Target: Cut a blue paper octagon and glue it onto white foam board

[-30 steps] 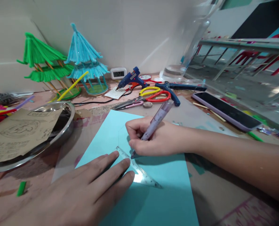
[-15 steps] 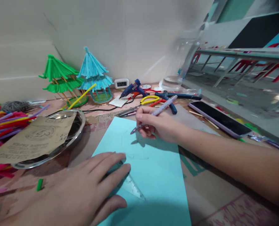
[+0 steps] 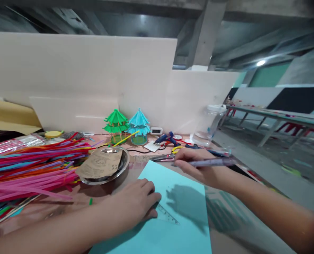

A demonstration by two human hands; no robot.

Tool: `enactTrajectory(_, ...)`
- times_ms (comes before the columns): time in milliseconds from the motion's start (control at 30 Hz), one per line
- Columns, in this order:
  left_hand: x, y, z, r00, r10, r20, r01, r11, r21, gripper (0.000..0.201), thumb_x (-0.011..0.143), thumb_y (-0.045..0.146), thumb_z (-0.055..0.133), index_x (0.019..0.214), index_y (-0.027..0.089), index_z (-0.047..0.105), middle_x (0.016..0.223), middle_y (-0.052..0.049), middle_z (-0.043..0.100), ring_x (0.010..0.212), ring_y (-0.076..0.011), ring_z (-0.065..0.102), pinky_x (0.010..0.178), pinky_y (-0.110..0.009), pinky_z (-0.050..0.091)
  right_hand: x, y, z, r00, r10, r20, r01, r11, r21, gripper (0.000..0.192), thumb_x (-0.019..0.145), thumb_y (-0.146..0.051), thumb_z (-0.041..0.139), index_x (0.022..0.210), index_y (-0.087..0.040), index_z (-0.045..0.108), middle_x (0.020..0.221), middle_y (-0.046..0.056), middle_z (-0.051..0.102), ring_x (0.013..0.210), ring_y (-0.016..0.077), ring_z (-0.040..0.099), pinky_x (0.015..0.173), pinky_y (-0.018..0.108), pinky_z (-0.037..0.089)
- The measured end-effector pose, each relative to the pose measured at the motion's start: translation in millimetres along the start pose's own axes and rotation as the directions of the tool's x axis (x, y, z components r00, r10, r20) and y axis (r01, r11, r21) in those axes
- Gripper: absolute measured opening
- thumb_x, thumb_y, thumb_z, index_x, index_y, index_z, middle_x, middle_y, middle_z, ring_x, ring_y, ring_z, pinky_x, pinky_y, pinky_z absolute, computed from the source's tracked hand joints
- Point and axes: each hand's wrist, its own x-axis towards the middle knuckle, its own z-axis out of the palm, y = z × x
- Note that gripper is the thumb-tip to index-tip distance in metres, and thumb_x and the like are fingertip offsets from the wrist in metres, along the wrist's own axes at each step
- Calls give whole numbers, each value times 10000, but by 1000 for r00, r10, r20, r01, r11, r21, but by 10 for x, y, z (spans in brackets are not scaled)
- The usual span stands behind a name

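A light-blue sheet of paper (image 3: 188, 233) lies on the work surface. My left hand (image 3: 139, 201) rests on its left part, fingers bent over a clear set square (image 3: 169, 216); the rest of that set square is hidden beneath the hand. Above the paper's upper right, my right hand (image 3: 199, 165) is closed round a pale purple pen (image 3: 215, 162). The pen is held nearly level, its tip raised off the paper, and the hand's shadow falls on the sheet. At this moment I cannot make out pencil lines on the sheet.
Left stand a metal bowl (image 3: 125, 164) with brown paper (image 3: 100, 164) and a pile of coloured pipe cleaners (image 3: 35, 165). Behind are green (image 3: 116, 123) and blue (image 3: 139, 123) pavilion models, a clock (image 3: 156, 131), a glue gun (image 3: 166, 138), scissors (image 3: 162, 158) and a clear jug (image 3: 208, 123).
My right hand has lifted the pen from the paper and moved up and right, tipping it nearly level. The view has tilted up and back. My left hand stays on the set square.
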Motion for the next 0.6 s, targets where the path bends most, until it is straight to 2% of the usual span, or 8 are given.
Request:
enactTrajectory(133,91,-52,-58,998,-57,16,58,996,-64,389,898,496,695,1112,173,650,1066,-107,675,1019,-291,630,874,-385,487,-34,-29,66,998,46,48,-43,997,-71,250,972,-370,524,882,-179,657,782,35,660,659,148,555,592,255,408)
enactTrajectory(300,97,-87,-136,985,-146,89,161,970,-184,394,851,522,750,1084,216,666,984,-49,728,902,-237,689,715,-291,484,-257,56,345,965,207,-160,-200,978,58,255,995,-389,452,919,-199,605,778,31,640,693,174,591,620,286,458)
enactTrajectory(367,62,-69,-167,980,-177,92,192,962,-193,380,868,529,727,1065,208,677,1016,-60,720,929,-241,684,732,-296,478,-317,169,481,942,254,-218,-238,966,98,255,1001,-409,449,918,-211,587,812,38,641,738,185,604,664,310,485)
enactTrajectory(467,-4,-36,-225,971,-209,116,227,958,-174,472,773,519,821,1079,185,692,1090,-104,688,1011,-297,660,812,-342,470,-341,360,643,921,293,-255,-272,955,117,255,1012,-429,418,966,-220,557,867,54,644,787,203,621,698,339,511)
enactTrajectory(600,-46,-68,-287,947,-244,208,283,941,-187,636,649,457,914,1174,190,675,1091,-112,696,1014,-324,671,784,-347,485,-348,486,733,917,300,-264,-276,953,127,266,1015,-440,399,1058,-215,532,916,70,639,818,210,631,719,350,529)
